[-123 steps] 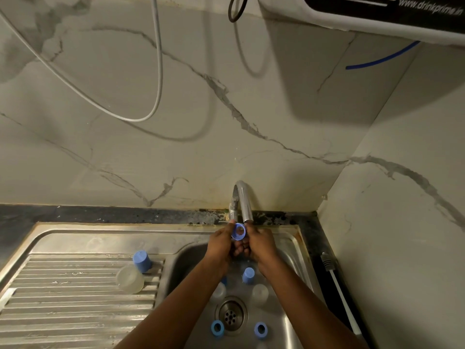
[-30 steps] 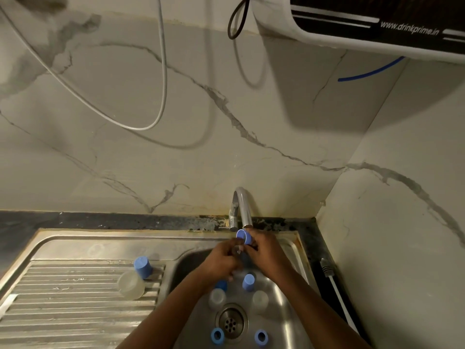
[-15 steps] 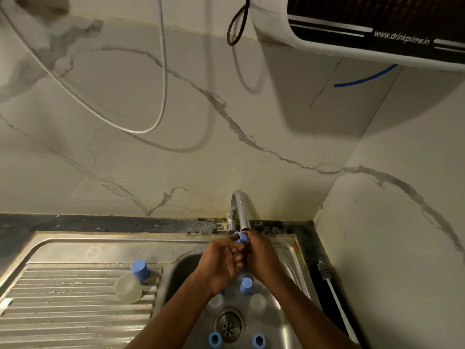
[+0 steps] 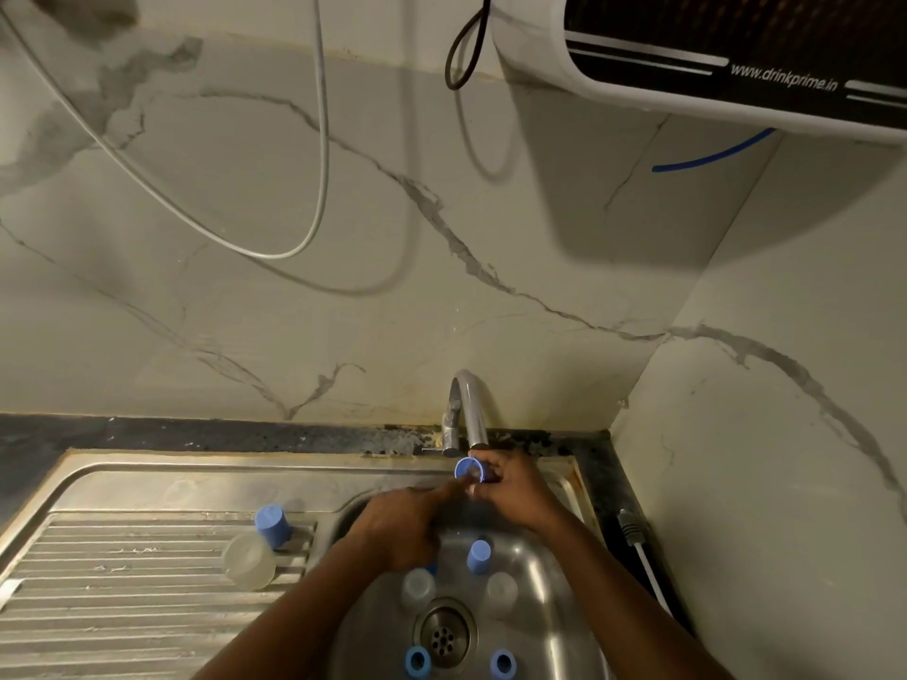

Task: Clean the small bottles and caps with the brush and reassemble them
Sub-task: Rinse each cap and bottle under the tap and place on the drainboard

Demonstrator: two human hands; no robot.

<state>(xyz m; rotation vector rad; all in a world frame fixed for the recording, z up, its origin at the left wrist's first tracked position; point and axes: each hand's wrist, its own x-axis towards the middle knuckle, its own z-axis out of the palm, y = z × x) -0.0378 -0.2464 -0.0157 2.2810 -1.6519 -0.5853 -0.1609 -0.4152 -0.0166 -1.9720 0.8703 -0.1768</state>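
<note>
Saw right hand [image 4: 515, 493] pinching small blue plastic cap [image 4: 468, 471]; grip of left hand [image 4: 397, 527] indeterminate. Judged early: found most translucent bottles [image 4: 417, 586] uncapped in steel basin [image 4: 540, 581].

Steel tap [image 4: 472, 402], purifier [image 4: 535, 61] (branded), white hose [image 4: 321, 139]

Pale marble-look wall tiles [image 4: 294, 311] with grey veins meet in a corner. A white water purifier [image 4: 532, 61] hangs top right, casting a shadow. Below, a stainless steel sink [image 4: 245, 472] with ribbed drainboard [image 4: 122, 606] sits in a dark countertop [image 4: 196, 431].
</note>
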